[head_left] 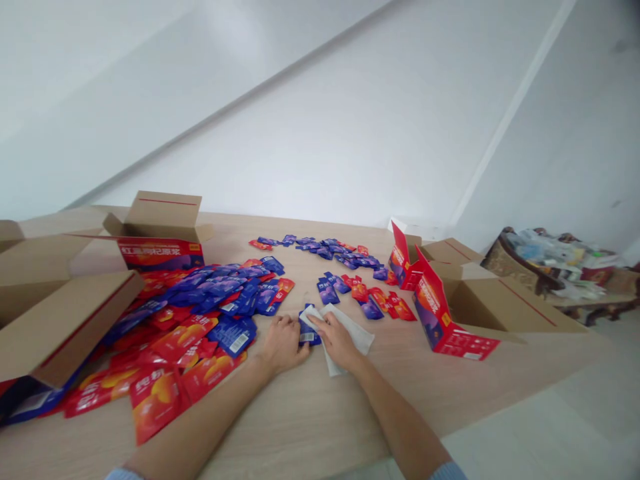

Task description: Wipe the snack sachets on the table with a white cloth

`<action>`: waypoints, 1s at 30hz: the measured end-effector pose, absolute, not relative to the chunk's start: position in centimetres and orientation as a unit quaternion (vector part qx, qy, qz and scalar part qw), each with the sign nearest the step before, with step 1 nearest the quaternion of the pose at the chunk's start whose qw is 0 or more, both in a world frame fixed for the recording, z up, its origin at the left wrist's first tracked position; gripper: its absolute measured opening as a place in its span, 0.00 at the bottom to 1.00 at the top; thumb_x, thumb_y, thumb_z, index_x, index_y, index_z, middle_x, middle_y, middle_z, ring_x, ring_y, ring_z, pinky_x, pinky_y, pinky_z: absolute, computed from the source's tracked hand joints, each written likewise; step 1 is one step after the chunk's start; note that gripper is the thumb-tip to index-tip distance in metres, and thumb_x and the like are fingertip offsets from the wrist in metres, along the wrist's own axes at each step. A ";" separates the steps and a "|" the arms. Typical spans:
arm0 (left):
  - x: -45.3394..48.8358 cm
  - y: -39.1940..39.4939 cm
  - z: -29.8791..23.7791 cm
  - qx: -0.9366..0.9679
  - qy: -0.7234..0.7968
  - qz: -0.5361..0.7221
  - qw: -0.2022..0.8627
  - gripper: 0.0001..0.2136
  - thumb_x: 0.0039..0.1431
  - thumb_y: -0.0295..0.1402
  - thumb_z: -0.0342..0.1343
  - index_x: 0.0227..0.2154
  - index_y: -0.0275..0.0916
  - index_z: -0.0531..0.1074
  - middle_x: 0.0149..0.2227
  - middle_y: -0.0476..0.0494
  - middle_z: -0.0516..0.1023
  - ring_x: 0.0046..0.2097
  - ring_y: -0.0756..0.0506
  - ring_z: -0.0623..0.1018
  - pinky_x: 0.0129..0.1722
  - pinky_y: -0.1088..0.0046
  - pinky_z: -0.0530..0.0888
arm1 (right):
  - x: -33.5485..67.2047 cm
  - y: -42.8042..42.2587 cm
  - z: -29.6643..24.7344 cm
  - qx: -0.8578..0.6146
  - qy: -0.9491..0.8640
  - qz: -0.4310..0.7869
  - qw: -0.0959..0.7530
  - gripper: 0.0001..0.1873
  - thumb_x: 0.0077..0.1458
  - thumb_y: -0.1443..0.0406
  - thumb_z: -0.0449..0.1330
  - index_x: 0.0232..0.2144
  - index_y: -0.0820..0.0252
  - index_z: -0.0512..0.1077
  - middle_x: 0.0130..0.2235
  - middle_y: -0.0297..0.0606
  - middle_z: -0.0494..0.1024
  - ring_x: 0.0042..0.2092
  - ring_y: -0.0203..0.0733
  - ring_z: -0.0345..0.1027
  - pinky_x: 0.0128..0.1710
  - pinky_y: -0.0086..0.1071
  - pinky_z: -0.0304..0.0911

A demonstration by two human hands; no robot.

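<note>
My left hand [281, 342] rests on the wooden table [320, 413], fingers curled at the edge of a small blue sachet [306, 331]. My right hand [336, 339] lies on a white flat pouch [356, 331], its fingertips pinching the pouch's corner over the same blue sachet. Both hands meet at the table's middle. A big heap of blue and red sachets [200, 313] spreads to the left of my left hand.
Open cardboard boxes stand at the left [60, 313] and back left [163, 233]. Two red-printed open boxes [453, 307] sit at the right. More sachets [330, 250] lie scattered at the back. A cluttered wooden side table [560, 263] stands beyond the table's right edge.
</note>
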State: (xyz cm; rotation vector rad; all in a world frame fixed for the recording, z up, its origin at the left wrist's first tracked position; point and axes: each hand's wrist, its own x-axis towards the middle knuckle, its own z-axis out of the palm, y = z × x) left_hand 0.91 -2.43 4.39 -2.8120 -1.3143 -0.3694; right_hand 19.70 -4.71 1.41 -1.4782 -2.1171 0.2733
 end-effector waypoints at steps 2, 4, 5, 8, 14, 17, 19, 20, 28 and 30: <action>1.6 -3.0 4.1 -0.887 -0.438 -0.145 0.022 0.25 0.51 0.52 0.50 0.42 0.34 0.71 0.46 0.30 0.73 0.51 0.32 0.68 0.55 0.56 0.58 | 20.2 -4.4 1.1 -0.556 -0.766 0.093 0.310 0.25 0.61 0.66 0.46 0.61 0.48 0.58 0.44 0.42 0.65 0.44 0.44 0.62 0.46 0.36 0.61; 2.3 -3.1 3.9 -0.880 -0.442 -0.171 0.046 0.32 0.48 0.56 0.51 0.48 0.35 0.68 0.55 0.29 0.67 0.58 0.30 0.62 0.58 0.55 0.54 | 20.8 -4.1 1.0 -0.554 -0.751 0.080 0.349 0.25 0.62 0.65 0.45 0.60 0.48 0.59 0.44 0.42 0.64 0.44 0.44 0.62 0.47 0.37 0.61; 2.7 -3.0 3.9 -0.877 -0.444 -0.177 0.054 0.35 0.47 0.57 0.52 0.51 0.34 0.66 0.58 0.29 0.63 0.59 0.30 0.59 0.58 0.55 0.53 | 21.0 -4.0 1.0 -0.551 -0.747 0.072 0.364 0.25 0.62 0.65 0.44 0.60 0.49 0.59 0.44 0.42 0.64 0.44 0.44 0.62 0.47 0.37 0.61; 3.9 -2.6 3.8 -0.866 -0.473 -0.156 0.034 0.39 0.48 0.57 0.51 0.55 0.30 0.61 0.54 0.26 0.67 0.55 0.29 0.65 0.53 0.53 0.60 | 21.3 -4.0 1.3 -0.547 -0.739 0.054 0.389 0.25 0.62 0.65 0.44 0.60 0.49 0.60 0.45 0.43 0.63 0.46 0.45 0.62 0.49 0.38 0.60; 5.2 -1.5 3.5 -0.848 -0.512 -0.130 -0.034 0.18 0.60 0.36 0.44 0.48 0.29 0.66 0.42 0.27 0.74 0.47 0.34 0.74 0.43 0.62 0.69 | 21.3 -4.4 1.6 -0.545 -0.744 0.044 0.385 0.23 0.62 0.64 0.45 0.58 0.51 0.63 0.43 0.42 0.63 0.43 0.43 0.62 0.48 0.37 0.60; 4.3 -0.3 3.2 -0.817 -0.549 -0.160 -0.076 0.15 0.61 0.30 0.42 0.48 0.29 0.64 0.40 0.28 0.75 0.44 0.36 0.76 0.40 0.64 0.71 | 21.2 -4.5 1.4 -0.548 -0.749 0.044 0.369 0.22 0.62 0.64 0.46 0.57 0.51 0.64 0.43 0.41 0.62 0.41 0.42 0.62 0.47 0.36 0.60; 3.4 0.5 3.0 -0.778 -0.583 -0.196 -0.128 0.13 0.62 0.27 0.41 0.46 0.28 0.64 0.39 0.28 0.76 0.43 0.37 0.77 0.41 0.63 0.72 | 21.1 -4.6 1.1 -0.550 -0.755 0.050 0.352 0.22 0.62 0.64 0.47 0.57 0.51 0.65 0.42 0.40 0.63 0.40 0.41 0.61 0.47 0.35 0.60; 3.0 0.8 2.8 -0.754 -0.591 -0.223 -0.178 0.13 0.62 0.26 0.40 0.46 0.28 0.63 0.39 0.28 0.76 0.43 0.37 0.77 0.42 0.63 0.72 | 21.0 -4.6 1.0 -0.547 -0.761 0.051 0.346 0.22 0.62 0.64 0.47 0.57 0.51 0.65 0.42 0.39 0.63 0.40 0.41 0.61 0.47 0.35 0.59; 2.2 0.7 0.8 -0.605 -0.455 -0.196 -0.623 0.12 0.64 0.24 0.40 0.38 0.29 0.70 0.29 0.38 0.80 0.30 0.48 0.80 0.34 0.71 0.77 | 19.3 -4.6 0.4 -0.515 -0.818 0.013 0.257 0.23 0.62 0.67 0.47 0.58 0.47 0.63 0.43 0.40 0.65 0.42 0.41 0.59 0.46 0.34 0.57; 2.3 0.6 0.8 -0.576 -0.455 -0.171 -0.657 0.11 0.64 0.25 0.42 0.36 0.29 0.71 0.26 0.39 0.79 0.28 0.48 0.80 0.32 0.73 0.77 | 18.9 -4.7 0.7 -0.542 -0.818 -0.010 0.192 0.24 0.62 0.68 0.47 0.58 0.43 0.62 0.45 0.40 0.65 0.44 0.42 0.59 0.45 0.34 0.56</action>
